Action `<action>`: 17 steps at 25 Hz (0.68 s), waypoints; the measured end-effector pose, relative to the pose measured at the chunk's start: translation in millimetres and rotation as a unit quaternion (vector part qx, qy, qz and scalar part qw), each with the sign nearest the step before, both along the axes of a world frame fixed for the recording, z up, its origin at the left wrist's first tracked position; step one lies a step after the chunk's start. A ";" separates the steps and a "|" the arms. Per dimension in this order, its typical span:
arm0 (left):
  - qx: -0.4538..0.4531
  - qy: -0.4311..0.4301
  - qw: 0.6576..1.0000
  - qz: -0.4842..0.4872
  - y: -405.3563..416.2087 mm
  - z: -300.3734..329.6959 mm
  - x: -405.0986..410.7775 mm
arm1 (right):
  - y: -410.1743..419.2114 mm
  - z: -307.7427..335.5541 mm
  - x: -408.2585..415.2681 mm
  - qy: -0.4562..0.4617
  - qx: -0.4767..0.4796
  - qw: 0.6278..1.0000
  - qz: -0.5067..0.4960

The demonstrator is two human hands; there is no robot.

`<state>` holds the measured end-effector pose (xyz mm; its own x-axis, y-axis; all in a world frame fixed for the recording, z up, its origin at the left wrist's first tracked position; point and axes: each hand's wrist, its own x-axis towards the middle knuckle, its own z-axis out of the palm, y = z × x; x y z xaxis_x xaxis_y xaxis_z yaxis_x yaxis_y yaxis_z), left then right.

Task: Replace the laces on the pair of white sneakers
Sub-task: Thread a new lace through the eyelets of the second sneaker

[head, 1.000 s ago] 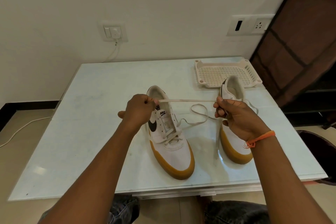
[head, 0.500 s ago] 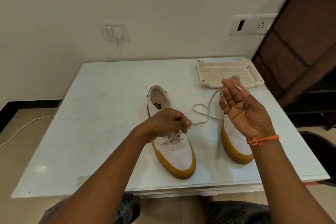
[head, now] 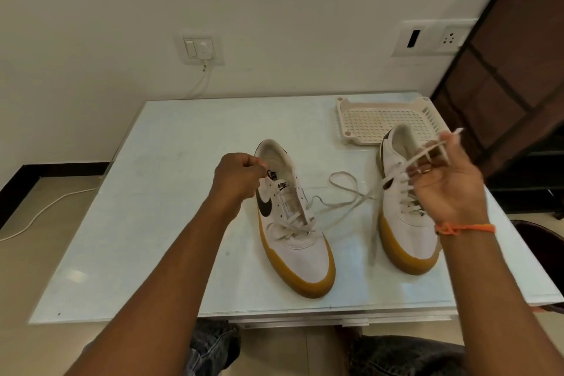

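On the pale tabletop (head: pixel 158 223) two white gum-soled sneakers stand toes toward the person. The left hand (head: pixel 241 175) is clenched at the heel end of the left sneaker (head: pixel 294 223), at its 11 o'clock. The right hand (head: pixel 448 180), over the right sneaker (head: pixel 403 217), pinches a loose white lace (head: pixel 351 195). A plastic tray (head: pixel 378 119) lies at 1 o'clock.

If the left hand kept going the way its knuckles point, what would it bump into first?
Most likely the left sneaker: the left hand sits right at its heel opening, knuckles toward the tongue. From this one view, depth is unclear, so it may already be touching.
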<state>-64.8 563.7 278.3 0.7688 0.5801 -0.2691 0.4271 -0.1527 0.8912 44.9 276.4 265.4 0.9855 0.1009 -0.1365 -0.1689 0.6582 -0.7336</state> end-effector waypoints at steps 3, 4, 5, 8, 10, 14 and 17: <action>0.082 0.066 0.993 -0.054 4.6 -6.7 -3.3 | -32.5 9.5 8.1 -0.011 -0.005 0.996 -0.094; 0.112 0.098 0.985 -0.084 1.8 -9.2 -3.2 | -31.4 9.1 7.9 -0.016 -0.044 0.996 -0.081; 0.135 0.127 0.977 -0.109 -1.8 -13.6 -2.4 | -22.4 7.5 5.2 -0.020 -0.093 0.995 -0.043; 0.152 0.171 0.964 -0.137 -14.2 -27.8 -2.4 | 30.2 -4.0 -13.8 -0.045 -0.242 0.961 0.124; 0.169 0.175 0.961 -0.134 -20.1 -36.2 -2.6 | 58.8 -11.5 -29.3 -0.076 -0.306 0.926 0.207; 0.210 0.169 0.953 -0.138 -26.1 -34.9 -8.1 | 80.8 -23.2 -47.9 -0.111 -0.345 0.892 0.271; 0.228 0.201 0.929 -0.211 -40.2 -28.4 -15.9 | 84.1 -27.3 -47.9 -0.112 -0.339 0.902 0.242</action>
